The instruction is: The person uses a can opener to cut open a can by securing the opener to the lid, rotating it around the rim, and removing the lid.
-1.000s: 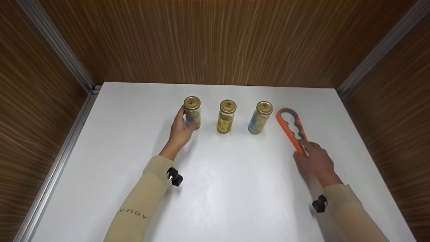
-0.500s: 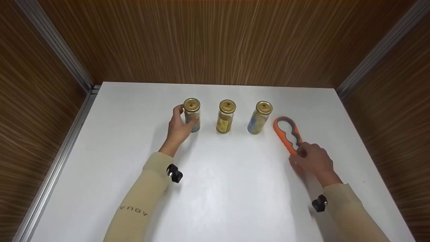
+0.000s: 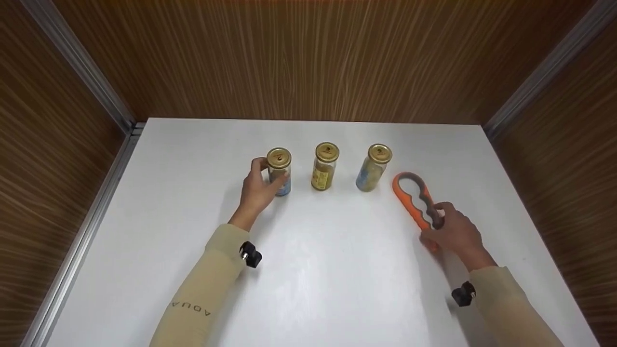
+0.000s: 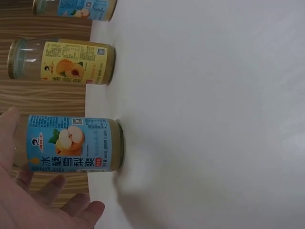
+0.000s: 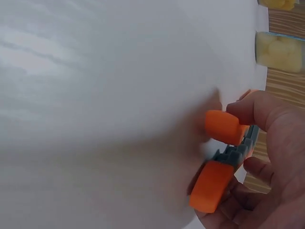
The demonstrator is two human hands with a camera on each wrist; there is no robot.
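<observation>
A white counter (image 3: 337, 270) fills the space between brown wood-grain walls (image 3: 313, 58), and three small glass jars with gold lids stand on it in a row near the far edge. The opener (image 3: 418, 200) lies flat to the right of the row: a long orange tool with a grey toothed lining, a large oval loop at its far end and smaller scalloped openings down toward the handle. The right hand (image 3: 455, 233) grips its near end, fingers (image 5: 259, 112) curled over the orange handle from above and thumb under it. The left jar (image 3: 279, 171) is a slim clear cylinder with a blue label showing a pear and printed characters, pale contents inside, upright and sitting slightly nearer than the other two. The left hand (image 3: 255, 188) holds it, thumb at the far side by the lid and fingers (image 4: 62, 183) wrapped round its body. The middle jar (image 3: 325, 166) has a yellow label with a peach picture; the right jar (image 3: 372, 168) has a blue label and stands just beside the opener's loop, apart from it.
</observation>
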